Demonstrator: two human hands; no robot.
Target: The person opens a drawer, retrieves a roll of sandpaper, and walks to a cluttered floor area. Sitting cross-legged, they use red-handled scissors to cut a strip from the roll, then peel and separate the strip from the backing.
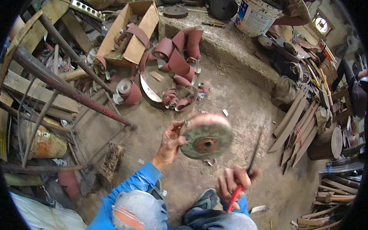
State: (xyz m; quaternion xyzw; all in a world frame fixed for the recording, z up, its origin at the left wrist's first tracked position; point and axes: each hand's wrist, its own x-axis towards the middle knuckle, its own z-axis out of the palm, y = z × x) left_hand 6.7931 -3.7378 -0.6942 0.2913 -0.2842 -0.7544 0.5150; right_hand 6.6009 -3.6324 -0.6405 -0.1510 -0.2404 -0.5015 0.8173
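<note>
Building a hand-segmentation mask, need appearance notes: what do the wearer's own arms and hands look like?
Left hand and right hand: bare, no gloves. Left sleeve: long, bright blue, with pale smudges toward the cuff. Right sleeve: same blue, mostly hidden. No cables visible on either arm.

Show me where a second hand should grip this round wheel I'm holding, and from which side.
Likely the right edge of the wheel, coming from the right: the left hand grips its left edge, and the thick round rim opposite is uncovered.
</note>
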